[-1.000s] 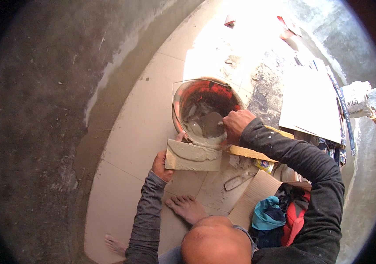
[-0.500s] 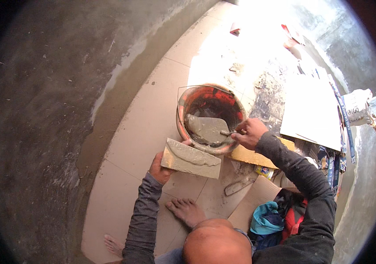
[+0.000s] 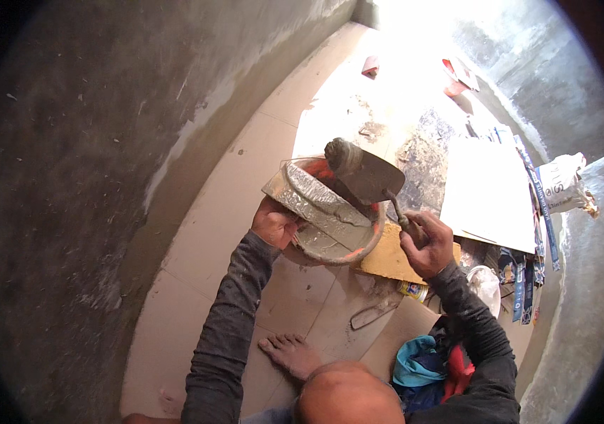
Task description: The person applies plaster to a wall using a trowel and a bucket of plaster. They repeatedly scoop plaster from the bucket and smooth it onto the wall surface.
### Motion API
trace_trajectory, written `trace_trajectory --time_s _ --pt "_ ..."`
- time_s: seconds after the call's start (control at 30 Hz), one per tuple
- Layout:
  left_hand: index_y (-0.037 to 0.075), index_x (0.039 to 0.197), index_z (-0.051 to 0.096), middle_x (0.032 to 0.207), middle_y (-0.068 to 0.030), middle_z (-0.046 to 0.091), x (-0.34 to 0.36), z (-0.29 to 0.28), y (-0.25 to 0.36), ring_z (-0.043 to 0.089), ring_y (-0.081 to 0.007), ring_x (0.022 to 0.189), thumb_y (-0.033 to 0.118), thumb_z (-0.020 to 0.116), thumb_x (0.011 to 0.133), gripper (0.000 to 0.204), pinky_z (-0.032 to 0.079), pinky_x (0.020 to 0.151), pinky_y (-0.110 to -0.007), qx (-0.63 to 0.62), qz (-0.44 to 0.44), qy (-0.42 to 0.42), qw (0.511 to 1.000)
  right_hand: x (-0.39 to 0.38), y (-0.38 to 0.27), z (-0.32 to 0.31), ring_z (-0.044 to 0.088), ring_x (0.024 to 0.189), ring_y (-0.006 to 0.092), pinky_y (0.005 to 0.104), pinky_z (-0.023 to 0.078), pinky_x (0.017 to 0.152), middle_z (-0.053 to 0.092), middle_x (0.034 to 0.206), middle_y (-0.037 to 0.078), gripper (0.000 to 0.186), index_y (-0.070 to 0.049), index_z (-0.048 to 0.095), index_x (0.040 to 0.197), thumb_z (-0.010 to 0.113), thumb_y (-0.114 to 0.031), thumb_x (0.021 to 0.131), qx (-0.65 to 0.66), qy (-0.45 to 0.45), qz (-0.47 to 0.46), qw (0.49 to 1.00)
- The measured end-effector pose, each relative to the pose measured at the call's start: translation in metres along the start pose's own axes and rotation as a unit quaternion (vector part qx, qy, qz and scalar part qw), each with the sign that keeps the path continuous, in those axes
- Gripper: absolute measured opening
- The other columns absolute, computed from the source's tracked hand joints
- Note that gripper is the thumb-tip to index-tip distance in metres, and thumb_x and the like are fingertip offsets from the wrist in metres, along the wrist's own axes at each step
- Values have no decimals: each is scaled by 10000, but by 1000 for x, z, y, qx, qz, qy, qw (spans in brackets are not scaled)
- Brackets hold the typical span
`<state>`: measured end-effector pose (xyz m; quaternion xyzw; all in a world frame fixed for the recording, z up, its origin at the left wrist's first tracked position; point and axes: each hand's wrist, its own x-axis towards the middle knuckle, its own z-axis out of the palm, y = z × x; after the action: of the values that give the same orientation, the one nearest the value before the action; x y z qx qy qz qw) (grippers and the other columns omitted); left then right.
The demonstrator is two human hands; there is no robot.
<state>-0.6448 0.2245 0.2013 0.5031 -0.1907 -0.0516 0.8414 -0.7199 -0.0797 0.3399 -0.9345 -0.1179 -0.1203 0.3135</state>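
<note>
My left hand (image 3: 275, 225) grips a flat rectangular plastering float (image 3: 320, 208), its face coated with wet grey mortar. The float is tilted over a round bucket (image 3: 378, 233) with orange-red inner walls and hides much of its inside. My right hand (image 3: 429, 244) is closed round the handle of a trowel (image 3: 371, 178). The trowel blade is raised above the bucket's far side, just beyond the float, and a lump of mortar (image 3: 342, 154) clings to its far left end. Grey mortar also shows in the bucket below the float.
A yellow block (image 3: 392, 253) lies right of the bucket, near white sheets (image 3: 486, 187). A flat long tool (image 3: 375, 314) rests on the tiles beside cardboard and a teal cloth (image 3: 415, 362). My bare foot (image 3: 291, 355) stands nearer. A bare wall (image 3: 104, 177) rises at left.
The trowel has come up out of the bucket with mortar on it. My left hand has brought the float from the bucket's near side up over its opening.
</note>
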Motion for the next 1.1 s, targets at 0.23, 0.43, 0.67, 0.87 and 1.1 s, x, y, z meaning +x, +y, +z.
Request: trace_trajectory --time_s 0.23,0.43,0.67,0.87,1.1 --pt "52 1366 452 1321 -137 542 30 29 20 564 -290 1212 -89 513 855 534 520 1006 -448 -338 -102 18 935 -12 4 24 644 882 315 369 534 757 638 995 164 354 16 638 1091 732 27 751 -11 73 -102 992" --pt "43 1282 579 1287 -138 599 36 31 30 581 -302 1188 -1 568 863 422 501 1019 -441 -75 18 -24 997 -25 9 48 629 886 300 365 525 757 637 971 139 417 3 642 1111 804 -17 728 -51 91 -144 984" --pt "39 1335 501 1372 -154 539 35 8 23 515 -325 1279 85 677 829 537 425 1095 -473 269 105 -76 954 -43 23 54 624 849 263 359 518 736 650 961 99 432 -10 651 1111 820 -19 713 -131 98 -177 970" --pt "20 1247 595 1335 -150 579 33 13 28 504 -323 1298 137 711 822 456 407 1109 -443 98 37 -5 994 -62 35 37 622 837 263 358 518 723 649 945 101 402 -20 662 1097 805 -12 722 -156 110 -146 971" --pt "71 1501 335 1495 -132 428 30 -4 27 425 -324 1367 231 728 839 786 358 1152 -523 -363 -58 -131 921 -43 19 6 614 811 291 372 520 718 636 925 116 356 -12 669 1078 786 -11 742 -113 112 -84 984"
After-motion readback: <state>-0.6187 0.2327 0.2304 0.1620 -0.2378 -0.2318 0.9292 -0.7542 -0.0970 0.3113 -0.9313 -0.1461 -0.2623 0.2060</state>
